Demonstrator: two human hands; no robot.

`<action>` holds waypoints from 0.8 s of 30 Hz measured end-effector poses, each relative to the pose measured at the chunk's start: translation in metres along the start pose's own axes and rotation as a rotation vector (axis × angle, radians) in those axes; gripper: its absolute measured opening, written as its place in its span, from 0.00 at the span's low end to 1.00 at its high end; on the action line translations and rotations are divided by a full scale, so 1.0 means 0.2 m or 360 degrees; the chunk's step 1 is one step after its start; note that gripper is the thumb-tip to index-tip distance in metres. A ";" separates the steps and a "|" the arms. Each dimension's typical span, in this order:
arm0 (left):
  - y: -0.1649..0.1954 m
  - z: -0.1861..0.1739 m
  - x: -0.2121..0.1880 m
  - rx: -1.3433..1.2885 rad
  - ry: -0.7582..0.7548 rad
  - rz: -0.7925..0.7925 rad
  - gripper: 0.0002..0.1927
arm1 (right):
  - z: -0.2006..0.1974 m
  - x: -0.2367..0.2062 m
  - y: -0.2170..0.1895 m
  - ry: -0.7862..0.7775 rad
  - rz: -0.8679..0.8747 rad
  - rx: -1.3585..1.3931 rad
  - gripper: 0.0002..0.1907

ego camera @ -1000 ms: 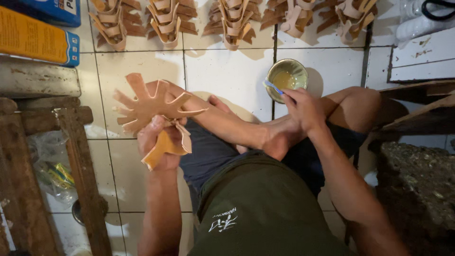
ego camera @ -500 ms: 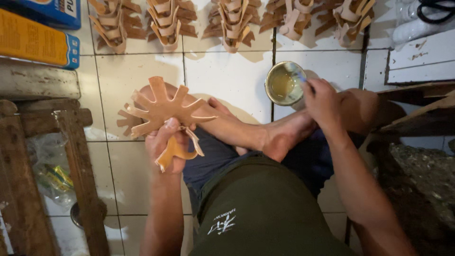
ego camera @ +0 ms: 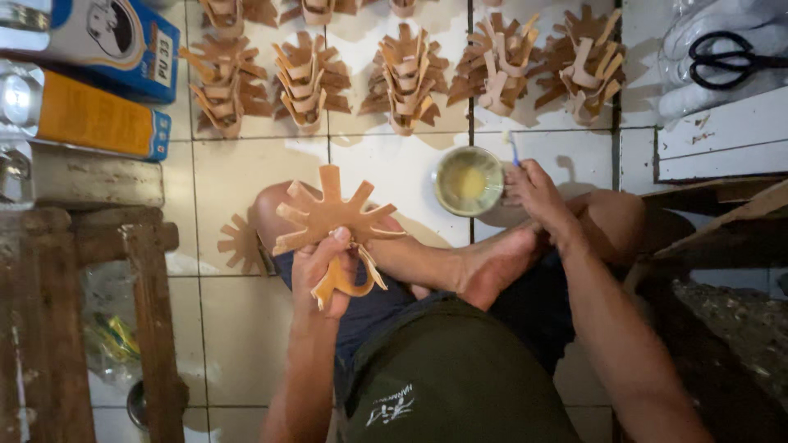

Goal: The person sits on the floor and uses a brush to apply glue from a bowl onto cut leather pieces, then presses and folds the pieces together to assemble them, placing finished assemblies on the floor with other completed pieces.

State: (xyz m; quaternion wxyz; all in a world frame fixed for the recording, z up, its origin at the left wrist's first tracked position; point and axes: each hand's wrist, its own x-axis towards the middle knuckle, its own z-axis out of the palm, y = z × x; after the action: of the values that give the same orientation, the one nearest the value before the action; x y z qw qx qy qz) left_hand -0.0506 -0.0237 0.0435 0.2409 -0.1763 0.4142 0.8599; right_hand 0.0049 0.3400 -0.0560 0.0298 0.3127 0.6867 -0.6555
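My left hand (ego camera: 322,264) holds up a tan, star-shaped cut piece (ego camera: 331,215) with several slotted arms, plus a smaller curved tan strip (ego camera: 343,281) below it. My right hand (ego camera: 538,195) grips a thin brush with a blue handle (ego camera: 512,148) beside a small round tin (ego camera: 469,181) of yellowish paste on the white tiled floor (ego camera: 394,164). I sit cross-legged, my bare foot (ego camera: 492,262) between the two hands.
Several assembled tan star stacks (ego camera: 406,78) line the tiles ahead. Another flat star piece (ego camera: 242,244) lies by my knee. Blue and orange boxes (ego camera: 90,74) and a wooden frame (ego camera: 98,312) stand at left. Black scissors (ego camera: 735,53) lie at upper right.
My left hand has raised the star piece and strip toward the centre. My right hand has moved from over the tin to its right side, brush pointing up.
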 end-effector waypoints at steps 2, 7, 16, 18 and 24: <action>-0.01 0.00 -0.01 0.0041 -0.0001 -0.0005 0.06 | 0.01 0.00 0.00 -0.0202 -0.0112 0.0002 0.14; 0.06 -0.06 -0.07 0.0128 -0.0056 0.0109 0.11 | 0.04 -0.05 -0.02 0.0081 -0.0658 -0.0759 0.12; 0.07 -0.07 -0.09 0.0111 -0.0096 0.0096 0.12 | 0.24 -0.07 -0.01 -0.0063 -0.0786 -0.1966 0.11; 0.04 -0.06 -0.10 0.0122 -0.0125 0.0056 0.14 | 0.23 -0.05 0.03 -0.0095 -0.0667 -0.2135 0.11; 0.03 0.07 -0.06 0.0117 -0.0298 -0.0137 0.17 | -0.06 -0.18 0.10 0.0003 -0.0668 -0.2251 0.15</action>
State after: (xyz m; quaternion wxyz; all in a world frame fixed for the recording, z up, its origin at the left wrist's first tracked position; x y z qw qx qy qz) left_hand -0.0460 -0.0186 0.0607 0.3216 -0.1037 0.4131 0.8457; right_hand 0.0484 0.3359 -0.0555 0.0977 0.0813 0.9907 -0.0477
